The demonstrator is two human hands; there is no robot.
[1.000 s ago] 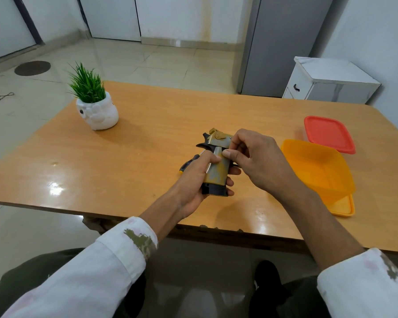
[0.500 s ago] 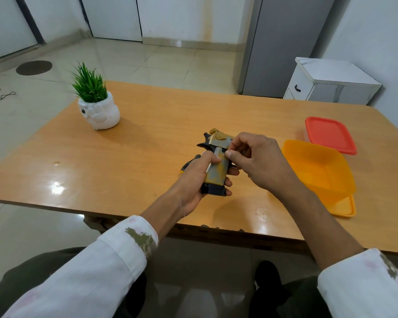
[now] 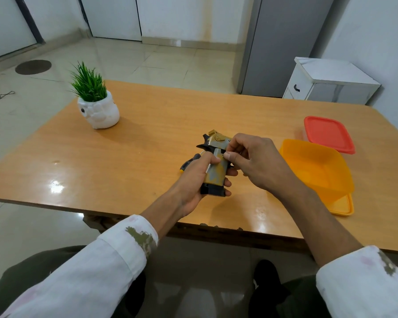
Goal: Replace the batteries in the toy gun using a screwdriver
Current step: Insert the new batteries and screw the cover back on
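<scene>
Left hand [image 3: 194,177]: wrapped round the grip of the toy gun [image 3: 217,171], thumb over the near side, fingertips poking out on the far side.
Right hand [image 3: 255,161]: fingers curled, thumb and forefinger pinching at the gun's side right where the grip meets the body. Can't make out if there's anything tiny between them, tbh.
Toy gun: tan and grey with a black base, held butt-down and a bit tilted above the wooden table [image 3: 147,134], between both hands, muzzle end hidden behind the right hand.
Screwdriver [image 3: 189,162]: lying on the table just behind the left hand, only a black handle with a yellow end showing.
Orange tub [image 3: 317,171]: open, sitting on its matching lid [image 3: 342,207], just right of the right hand.
Red-lidded box [image 3: 329,134]: behind the tub, touching it or near enough.
Potted plant [image 3: 99,111]: white pot with green grass, far left of the table, well apart from the hands.
White cabinet [image 3: 331,81]: on the floor past the table's far right corner.
</scene>
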